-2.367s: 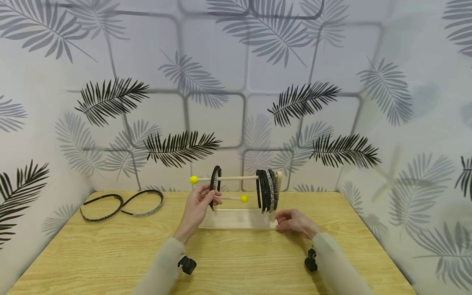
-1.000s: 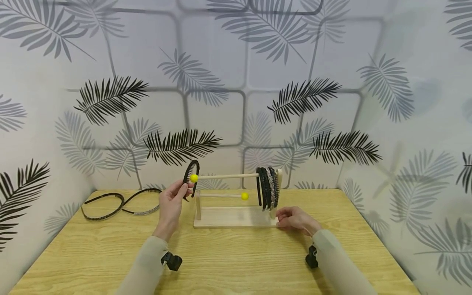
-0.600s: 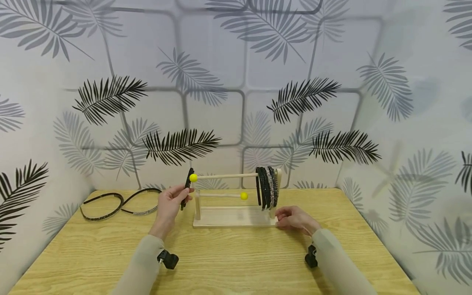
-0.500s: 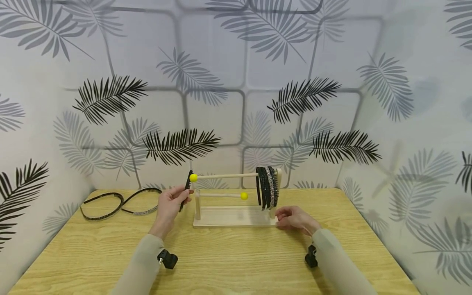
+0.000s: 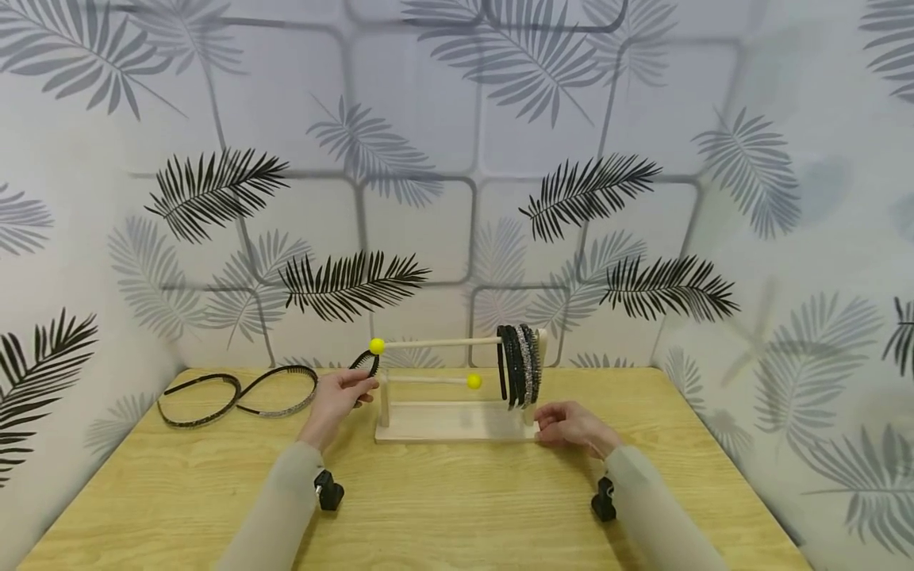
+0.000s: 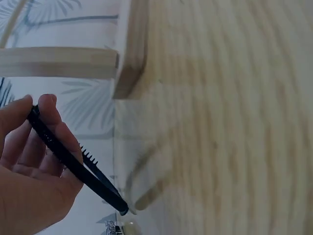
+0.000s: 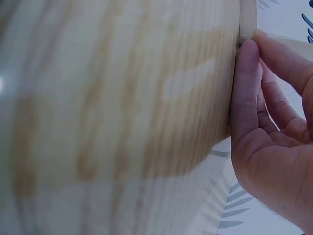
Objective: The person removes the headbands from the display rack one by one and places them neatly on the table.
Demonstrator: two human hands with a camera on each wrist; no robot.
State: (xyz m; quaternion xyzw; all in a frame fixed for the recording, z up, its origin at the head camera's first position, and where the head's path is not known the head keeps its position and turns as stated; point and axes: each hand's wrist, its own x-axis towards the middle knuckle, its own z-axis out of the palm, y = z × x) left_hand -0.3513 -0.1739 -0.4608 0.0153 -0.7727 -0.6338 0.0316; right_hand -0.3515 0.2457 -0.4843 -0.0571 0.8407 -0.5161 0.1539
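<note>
My left hand [image 5: 334,406] pinches a black toothed headband [image 6: 73,164] between thumb and fingers, left of the wooden stand [image 5: 443,423]. In the head view that headband's arc rises beside the yellow ball [image 5: 377,346] on the upper rod's tip; the hand hides its lower part. Several black and glittery headbands [image 5: 510,366] hang on the upper rod's right end. My right hand [image 5: 571,424] grips the right end of the stand's base [image 7: 248,22] with thumb and fingertips.
Two more headbands, one dark [image 5: 196,424] and one with a glittery side [image 5: 286,411], lie on the wood-grain table [image 5: 457,507] at the left. The lower rod [image 5: 428,380] ends in another yellow ball [image 5: 474,381]. A leaf-patterned wall stands behind.
My left hand has carried the toothed headband leftward along the upper rod to its tip, then turned and lowered it there. My right hand has stayed at the base.
</note>
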